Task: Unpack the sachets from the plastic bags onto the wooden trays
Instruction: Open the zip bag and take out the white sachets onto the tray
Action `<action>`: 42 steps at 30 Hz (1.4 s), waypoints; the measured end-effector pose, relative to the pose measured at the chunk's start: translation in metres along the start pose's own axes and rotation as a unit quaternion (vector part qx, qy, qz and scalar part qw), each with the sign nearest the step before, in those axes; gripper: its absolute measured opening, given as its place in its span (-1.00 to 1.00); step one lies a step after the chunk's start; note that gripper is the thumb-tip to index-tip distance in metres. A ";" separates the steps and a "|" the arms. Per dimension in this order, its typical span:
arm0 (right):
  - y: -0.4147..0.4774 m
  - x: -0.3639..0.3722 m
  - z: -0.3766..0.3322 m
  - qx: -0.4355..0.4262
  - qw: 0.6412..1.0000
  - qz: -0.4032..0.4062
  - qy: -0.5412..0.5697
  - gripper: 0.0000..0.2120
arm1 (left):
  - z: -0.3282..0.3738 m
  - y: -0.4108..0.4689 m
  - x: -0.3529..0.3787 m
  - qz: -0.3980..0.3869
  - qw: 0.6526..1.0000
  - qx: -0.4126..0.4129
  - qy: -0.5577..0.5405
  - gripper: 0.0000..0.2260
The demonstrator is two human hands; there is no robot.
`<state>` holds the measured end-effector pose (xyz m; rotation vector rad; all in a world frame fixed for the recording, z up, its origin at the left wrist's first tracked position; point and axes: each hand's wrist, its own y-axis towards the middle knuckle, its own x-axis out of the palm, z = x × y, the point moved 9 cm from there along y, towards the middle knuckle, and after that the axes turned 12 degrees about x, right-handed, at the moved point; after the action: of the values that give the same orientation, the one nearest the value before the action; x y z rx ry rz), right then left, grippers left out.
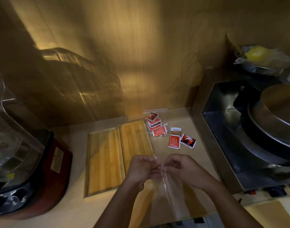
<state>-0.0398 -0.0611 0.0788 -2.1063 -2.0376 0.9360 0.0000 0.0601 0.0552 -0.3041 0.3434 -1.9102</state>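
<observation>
Evidently left grip (141, 168) and right grip (183, 167) each pinch one lip of the clear plastic bag (171, 197), held over the tabletop (75, 204) beside the wooden trays (106, 162) to part its seal; sachets (174, 142) lie loose beyond, more in a second bag (155, 125)

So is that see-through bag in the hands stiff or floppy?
Probably floppy: the clear bag droops limply below where the left hand and right hand pinch its top strip. It is likely very light, since it looks empty. It may be a bit slippery, as the film looks smooth and shiny.
</observation>
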 end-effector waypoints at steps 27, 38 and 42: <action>0.001 -0.003 0.002 -0.019 0.999 0.030 0.010 -0.81 | 0.009 0.002 0.014 -0.106 0.986 0.130 -0.015 -0.78; 0.004 0.008 -0.004 0.007 1.000 0.008 -0.013 -0.93 | 0.013 0.000 0.010 -0.117 0.987 0.106 0.043 -0.78; 0.005 0.010 -0.011 0.001 1.000 0.003 -0.025 -0.88 | 0.015 0.002 0.010 -0.123 0.979 0.132 0.091 -0.69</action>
<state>-0.0309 -0.0483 0.0822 -2.1098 -2.0533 1.0013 0.0037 0.0487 0.0688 0.0069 0.1748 -2.2054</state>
